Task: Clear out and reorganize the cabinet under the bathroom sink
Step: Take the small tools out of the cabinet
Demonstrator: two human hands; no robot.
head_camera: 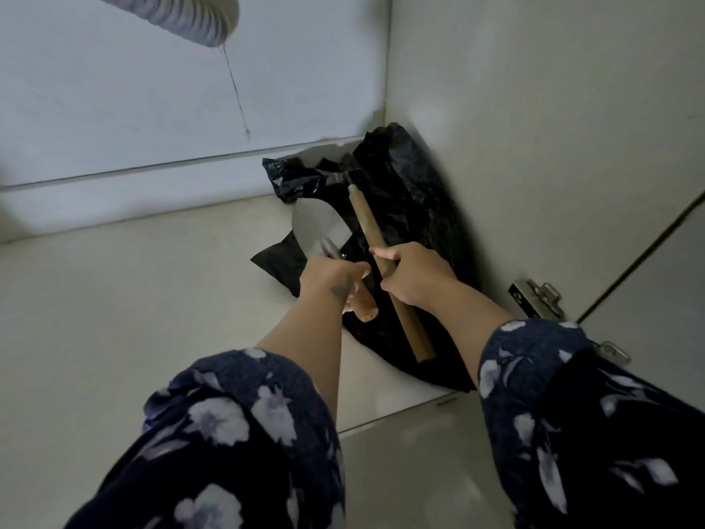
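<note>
— Hammer (385, 269) first: it lies in the cabinet's right back corner on a black plastic bag (416, 192), and the right hand (414, 278) has its fingers wrapped round the middle of the wooden shaft.

— Head-heavy, I'd guess?

— Likely; gripping nearer the head would steady it. The left hand (332, 276) grips a trowel (318, 227) by its short wooden handle; stiff blade, probably light. The bag is soft and slippery.

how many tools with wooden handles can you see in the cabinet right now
2. A hammer is gripped by the right hand over the black plastic bag; a trowel is held by the left hand beside it. The bag may hide more.
</note>
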